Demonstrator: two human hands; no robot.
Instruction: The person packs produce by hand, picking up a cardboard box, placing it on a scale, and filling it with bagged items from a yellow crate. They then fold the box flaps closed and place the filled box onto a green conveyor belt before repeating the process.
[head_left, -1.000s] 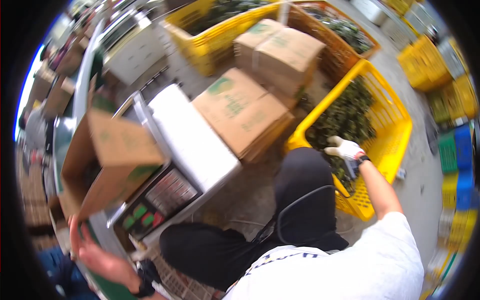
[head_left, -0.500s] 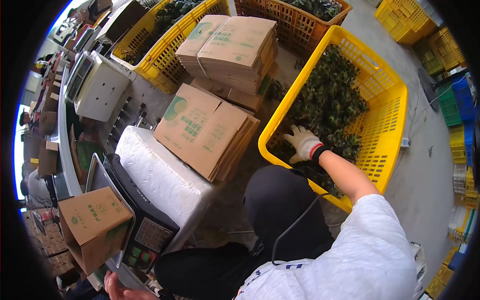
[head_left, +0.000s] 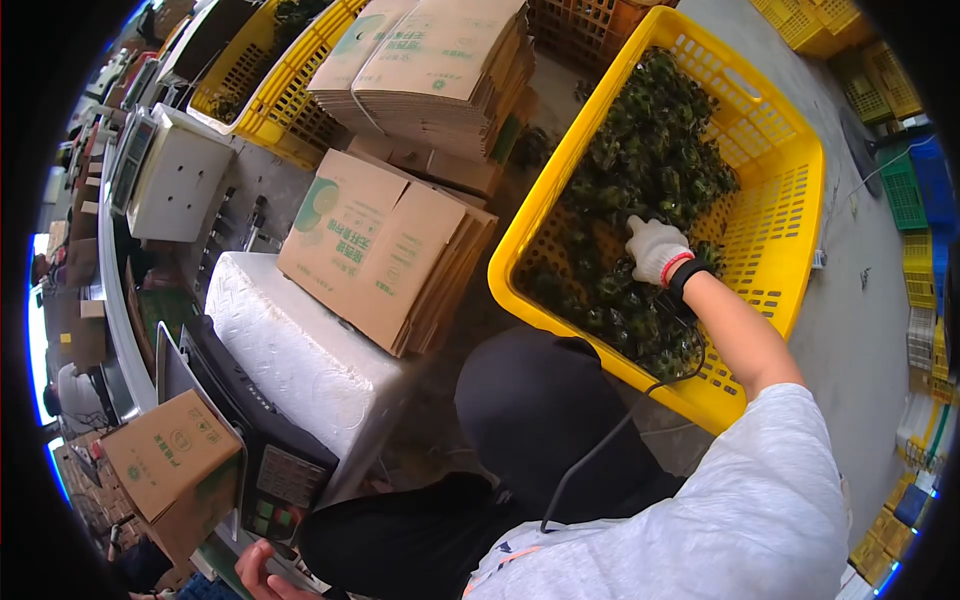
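My right hand, in a white knit glove with a red-edged cuff, is down among small dark green, glossy pieces in a large yellow plastic basket. Its fingers are bent inward, and what they close on is hidden. My left hand is bare at the lower left edge, palm up with fingers loosely apart and nothing in it. Just above it, a brown printed carton rests on the plate of a black digital scale.
A white foam block stands beside the scale. Flattened cartons lean beyond it, near a tied carton stack. Another yellow crate stands at the back. A black cable runs across my lap towards my right wrist.
My right hand has moved right within the basket, and its spread fingers have drawn together. My left hand has shifted slightly right. The view has shifted, moving the cartons left in the picture.
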